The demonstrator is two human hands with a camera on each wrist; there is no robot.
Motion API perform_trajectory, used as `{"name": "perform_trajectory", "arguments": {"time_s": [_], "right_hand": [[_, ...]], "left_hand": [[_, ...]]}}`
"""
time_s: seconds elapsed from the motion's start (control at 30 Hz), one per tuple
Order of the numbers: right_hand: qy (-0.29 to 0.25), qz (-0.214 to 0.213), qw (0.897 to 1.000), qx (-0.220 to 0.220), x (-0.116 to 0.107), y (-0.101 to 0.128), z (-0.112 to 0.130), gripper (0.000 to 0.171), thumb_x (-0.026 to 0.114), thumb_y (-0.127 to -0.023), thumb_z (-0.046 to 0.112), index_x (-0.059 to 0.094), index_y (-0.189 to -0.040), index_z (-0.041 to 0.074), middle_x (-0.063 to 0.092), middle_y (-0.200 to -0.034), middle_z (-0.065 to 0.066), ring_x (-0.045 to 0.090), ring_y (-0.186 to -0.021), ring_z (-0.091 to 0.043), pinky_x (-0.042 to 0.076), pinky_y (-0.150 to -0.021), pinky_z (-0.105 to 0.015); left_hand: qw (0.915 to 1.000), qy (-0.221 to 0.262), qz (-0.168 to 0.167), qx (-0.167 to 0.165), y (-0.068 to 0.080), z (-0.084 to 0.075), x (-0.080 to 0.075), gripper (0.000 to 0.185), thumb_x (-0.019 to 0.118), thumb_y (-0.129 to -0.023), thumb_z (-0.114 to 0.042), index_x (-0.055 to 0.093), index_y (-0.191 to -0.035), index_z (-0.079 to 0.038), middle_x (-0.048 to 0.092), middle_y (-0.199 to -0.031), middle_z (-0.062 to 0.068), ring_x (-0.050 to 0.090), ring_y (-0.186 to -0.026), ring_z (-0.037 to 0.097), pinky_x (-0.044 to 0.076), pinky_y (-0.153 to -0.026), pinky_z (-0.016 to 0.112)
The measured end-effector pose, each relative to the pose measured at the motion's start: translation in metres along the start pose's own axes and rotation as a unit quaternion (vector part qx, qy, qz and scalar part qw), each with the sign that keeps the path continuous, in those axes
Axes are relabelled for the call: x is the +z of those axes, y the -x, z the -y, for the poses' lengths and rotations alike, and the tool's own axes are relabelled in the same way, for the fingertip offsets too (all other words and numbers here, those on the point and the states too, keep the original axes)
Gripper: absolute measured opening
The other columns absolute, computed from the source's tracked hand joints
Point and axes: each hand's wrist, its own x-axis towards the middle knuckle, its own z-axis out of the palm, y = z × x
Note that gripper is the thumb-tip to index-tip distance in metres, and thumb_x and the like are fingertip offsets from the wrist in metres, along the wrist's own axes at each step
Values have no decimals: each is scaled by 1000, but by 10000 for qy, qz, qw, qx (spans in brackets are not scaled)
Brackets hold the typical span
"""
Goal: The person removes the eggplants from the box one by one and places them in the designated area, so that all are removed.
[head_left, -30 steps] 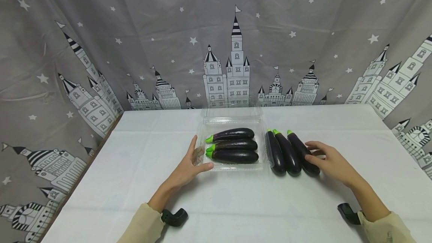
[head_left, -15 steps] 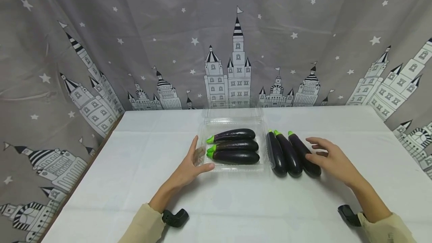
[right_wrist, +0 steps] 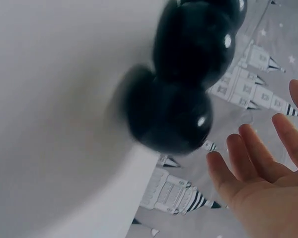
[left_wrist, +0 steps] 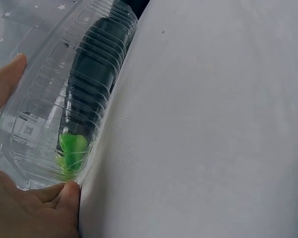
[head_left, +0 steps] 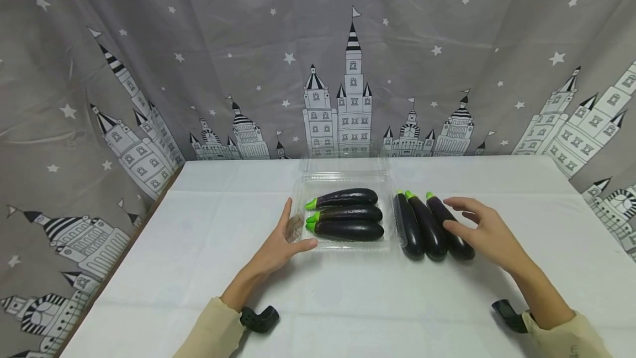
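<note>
Bracing the clear tray's [head_left: 298, 203] left edge, left hand [head_left: 280, 247] fingers straight; right hand [head_left: 489, 233] spread above 3 loose eggplants [head_left: 429, 228].

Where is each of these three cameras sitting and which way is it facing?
Head: worn on the head, facing forward and down at the white table; both forearms show, left hand at the clear plastic tray.
Left wrist: looks along that tray's ribbed wall; thumb and palm show.
Right wrist: looks at the loose eggplants' rounded ends; open fingers show.
Shared: head and left wrist both show the tray.
</note>
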Motion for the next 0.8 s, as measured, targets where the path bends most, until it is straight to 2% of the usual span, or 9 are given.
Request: {"name": "perform_trajectory", "arguments": {"time_s": [0.27, 0.47, 0.53, 0.67, 0.8], "right_hand": [[-286, 99, 9995, -76, 9, -5, 10, 43, 68, -93, 6, 55, -131, -8, 57, -130, -25, 52, -118, -38, 39, -102, -57], [-645, 445, 9967, 208, 17, -7, 23, 47, 66, -95, 11, 52, -136, -6, 54, -134, -25, 54, -120, -38, 47, -98, -37], [-696, 538, 9958, 235, 22, -8, 29, 47, 66, -95, 13, 52, -136, -6, 54, -133, -25, 55, -120, -40, 47, -99, -39], [-725, 675, 9951, 77, 33, -11, 37, 45, 67, -95, 11, 53, -134, -6, 55, -132, -25, 54, -121, -41, 43, -101, -51], [-682, 699, 9952, -65, 45, -14, 40, 44, 68, -93, 10, 55, -132, -6, 56, -131, -22, 54, -120, -39, 43, -101, -51]], "left_hand": [[10000, -27, -73, 58, 1, -1, 1, 119, 80, -83, -37, -11, -158, -24, 12, -162, 18, 10, -149, 32, 11, -116, 55], [9997, -26, -170, 154, 0, -1, 0, 118, 80, -83, -37, -9, -159, -23, 4, -164, 16, 5, -149, 31, 8, -116, 56], [9997, -31, -170, 165, 0, -1, 0, 117, 80, -83, -37, -8, -159, -23, 3, -164, 15, 5, -150, 31, 7, -116, 56], [9997, 6, -166, 167, 1, -1, -1, 116, 79, -84, -35, -7, -159, -22, 4, -164, 15, 6, -150, 30, 8, -116, 56], [9997, 98, -144, 189, 1, 1, -1, 117, 80, -84, -32, -9, -159, -21, 5, -164, 16, 6, -150, 29, 7, -116, 54]]}}
